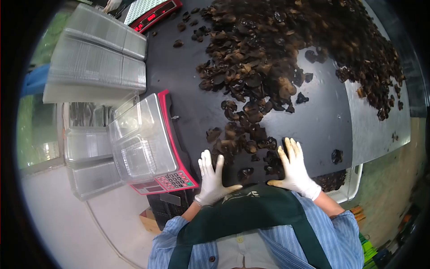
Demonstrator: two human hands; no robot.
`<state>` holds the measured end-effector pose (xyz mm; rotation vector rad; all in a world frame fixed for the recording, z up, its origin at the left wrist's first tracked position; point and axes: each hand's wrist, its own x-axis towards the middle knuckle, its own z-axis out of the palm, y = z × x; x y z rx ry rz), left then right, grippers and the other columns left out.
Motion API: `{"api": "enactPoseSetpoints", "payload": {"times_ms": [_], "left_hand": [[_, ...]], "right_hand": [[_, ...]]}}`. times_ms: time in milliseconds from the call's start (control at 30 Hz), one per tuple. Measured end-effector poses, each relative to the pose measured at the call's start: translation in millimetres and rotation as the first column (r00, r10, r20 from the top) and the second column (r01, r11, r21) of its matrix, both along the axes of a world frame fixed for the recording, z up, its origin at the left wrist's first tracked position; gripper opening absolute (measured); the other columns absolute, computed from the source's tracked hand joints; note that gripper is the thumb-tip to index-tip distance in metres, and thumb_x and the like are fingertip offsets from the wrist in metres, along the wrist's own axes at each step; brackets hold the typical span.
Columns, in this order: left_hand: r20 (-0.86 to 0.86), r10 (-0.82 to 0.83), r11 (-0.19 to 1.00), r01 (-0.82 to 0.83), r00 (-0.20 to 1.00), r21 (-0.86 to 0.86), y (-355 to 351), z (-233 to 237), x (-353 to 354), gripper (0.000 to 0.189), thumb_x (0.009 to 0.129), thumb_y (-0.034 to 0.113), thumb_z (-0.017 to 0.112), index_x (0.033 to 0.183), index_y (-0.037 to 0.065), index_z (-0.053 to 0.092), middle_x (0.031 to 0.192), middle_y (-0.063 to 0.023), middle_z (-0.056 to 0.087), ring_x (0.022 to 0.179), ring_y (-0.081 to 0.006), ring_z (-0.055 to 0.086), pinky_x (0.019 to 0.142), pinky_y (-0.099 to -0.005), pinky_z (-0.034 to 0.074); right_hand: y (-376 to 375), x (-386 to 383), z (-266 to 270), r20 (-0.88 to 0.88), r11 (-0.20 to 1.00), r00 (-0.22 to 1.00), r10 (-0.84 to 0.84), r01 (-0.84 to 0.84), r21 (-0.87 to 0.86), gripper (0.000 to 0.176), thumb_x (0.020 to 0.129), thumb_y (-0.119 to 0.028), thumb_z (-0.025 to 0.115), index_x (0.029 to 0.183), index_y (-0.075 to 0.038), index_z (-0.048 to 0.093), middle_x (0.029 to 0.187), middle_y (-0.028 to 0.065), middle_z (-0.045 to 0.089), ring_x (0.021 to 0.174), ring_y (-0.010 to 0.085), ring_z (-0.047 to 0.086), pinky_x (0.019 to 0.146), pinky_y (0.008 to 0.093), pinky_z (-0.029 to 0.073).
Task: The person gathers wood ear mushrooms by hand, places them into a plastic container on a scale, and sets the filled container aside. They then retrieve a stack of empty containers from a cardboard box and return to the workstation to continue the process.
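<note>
My left hand (pixel 212 178), in a white glove, lies at the near edge of the dark table with its fingers spread. Its fingertips are close to some dark wood ear mushrooms (pixel 230 143). To the right, my right hand (pixel 294 170) is also gloved and open, with yellowish stains on the fingers. Several loose mushroom pieces (pixel 272 163) lie between the two hands. Neither hand holds anything. Beyond them a large heap of wood ear mushrooms (pixel 251 58) spreads across the table.
Left of my left hand stands a red scale (pixel 177 179) with a clear plastic tray (pixel 136 157) on it. Stacked clear trays (pixel 101 58) rise behind it. A second red scale (pixel 152 15) with a lit display is at the far left. A white crate (pixel 356 184) sits below the right edge.
</note>
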<state>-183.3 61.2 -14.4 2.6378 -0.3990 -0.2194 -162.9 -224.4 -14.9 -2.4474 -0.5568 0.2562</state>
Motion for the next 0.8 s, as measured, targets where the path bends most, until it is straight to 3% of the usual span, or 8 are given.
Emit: {"api": "enactPoseSetpoints", "payload": {"times_ms": [33,133,267,300,400,500,633,800], "left_hand": [[0.033,0.051,0.998,-0.051,0.998,-0.023,-3,-7,-2,0.115,0.053,0.051,0.082,0.137,-0.003,0.025,0.139,-0.0403,0.010,0.129,-0.0573,0.012,0.104,-0.0632,0.013],[0.100,0.108,0.994,-0.106,0.989,-0.020,-17,-15,25,0.126,0.047,0.046,0.086,0.138,-0.007,0.018,0.139,-0.0403,0.010,0.130,-0.0554,0.012,0.106,-0.0595,0.015],[0.230,0.203,0.962,-0.151,0.952,-0.226,-17,-23,74,0.085,0.069,0.019,0.074,0.137,-0.005,0.029,0.138,-0.0234,0.033,0.127,-0.0395,0.032,0.106,-0.0445,0.027],[0.145,0.247,0.882,-0.161,0.958,-0.442,-20,-27,81,0.069,0.073,0.016,0.068,0.133,-0.002,0.038,0.135,-0.0211,0.038,0.123,-0.0371,0.039,0.103,-0.0434,0.032],[0.274,0.105,0.902,0.025,0.956,-0.431,-29,-31,81,0.049,0.081,0.024,0.062,0.119,-0.003,0.050,0.122,-0.0232,0.047,0.111,-0.0402,0.045,0.097,-0.0467,0.035],[0.221,0.150,0.859,-0.016,0.964,-0.512,-42,-29,57,0.044,0.084,0.026,0.061,0.117,-0.001,0.052,0.121,-0.0216,0.049,0.110,-0.0369,0.048,0.096,-0.0437,0.038],[-0.046,0.330,0.606,-0.249,0.943,-0.756,-53,-17,44,0.034,0.086,0.016,0.061,0.115,0.002,0.053,0.121,-0.0147,0.051,0.113,-0.0269,0.050,0.097,-0.0353,0.039],[0.082,0.363,0.525,-0.131,0.928,-0.841,-20,33,54,0.034,0.082,0.011,0.064,0.113,0.002,0.054,0.120,-0.0129,0.050,0.113,-0.0246,0.049,0.098,-0.0353,0.038]], "right_hand": [[4,-2,-5,-0.018,0.996,0.999,-0.035,0.034,-0.078,0.100,0.053,-0.047,0.080,0.131,0.001,0.040,0.139,0.0316,0.026,0.131,0.0476,0.022,0.108,0.0576,0.015],[34,19,-8,0.011,0.996,0.999,-0.052,0.051,0.079,0.100,0.054,-0.038,0.081,0.134,0.002,0.035,0.140,0.0331,0.021,0.131,0.0502,0.019,0.108,0.0564,0.017],[84,51,-21,0.140,0.951,0.988,-0.062,0.016,0.307,0.092,0.057,-0.024,0.080,0.133,0.000,0.035,0.140,0.0286,0.024,0.128,0.0477,0.025,0.107,0.0501,0.027],[94,56,-20,0.174,0.942,0.981,-0.082,0.020,0.334,0.085,0.060,-0.019,0.077,0.133,-0.002,0.037,0.137,0.0256,0.029,0.124,0.0447,0.031,0.104,0.0483,0.031],[109,57,-26,0.255,0.960,0.960,-0.113,0.039,0.278,0.072,0.062,-0.009,0.071,0.128,-0.003,0.043,0.132,0.0216,0.038,0.115,0.0405,0.039,0.098,0.0452,0.037],[105,43,-35,0.302,0.932,0.940,-0.162,0.045,0.359,0.064,0.058,-0.007,0.070,0.119,-0.005,0.051,0.123,0.0171,0.049,0.103,0.0364,0.049,0.088,0.0421,0.044],[106,49,-31,0.304,0.924,0.942,-0.140,0.015,0.381,0.056,0.054,-0.003,0.071,0.108,-0.006,0.056,0.112,0.0121,0.057,0.092,0.0324,0.056,0.078,0.0394,0.049],[154,72,5,0.481,0.754,0.829,-0.284,-0.117,0.647,0.047,0.059,-0.007,0.074,0.102,-0.006,0.057,0.099,0.0145,0.059,0.085,0.0329,0.062,0.071,0.0384,0.052]]}}
